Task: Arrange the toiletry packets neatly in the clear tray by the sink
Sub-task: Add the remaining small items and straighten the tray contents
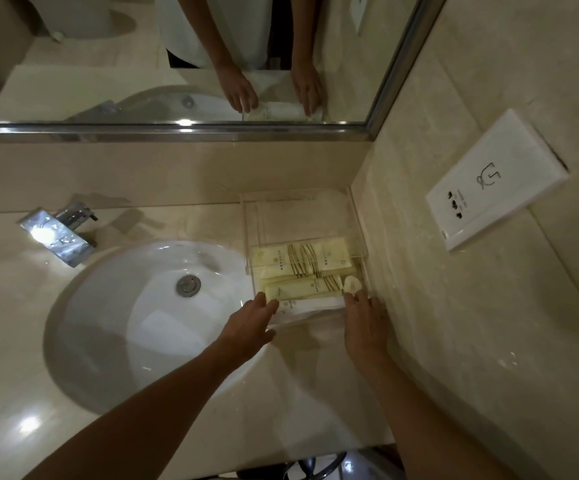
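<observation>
A clear acrylic tray [357, 220] stands on the counter in the corner right of the sink. Several pale yellow toiletry packets [298, 259] with brown stripes lie in it side by side, and a white packet [310, 303] lies nearest me. A small cream round item [351, 284] rests at the packets' right end. My left hand [248, 323] touches the tray's near left corner, fingers on the white packet's left end. My right hand [364, 323] rests at the near right corner, fingertips at that packet's right end. Whether either hand grips is unclear.
A white oval sink [135, 327] with a chrome drain lies left of the tray, and a chrome faucet [59, 233] behind it. A mirror [177, 64] runs along the back wall. A white socket plate [492, 181] is on the right wall. The counter's front edge is close below.
</observation>
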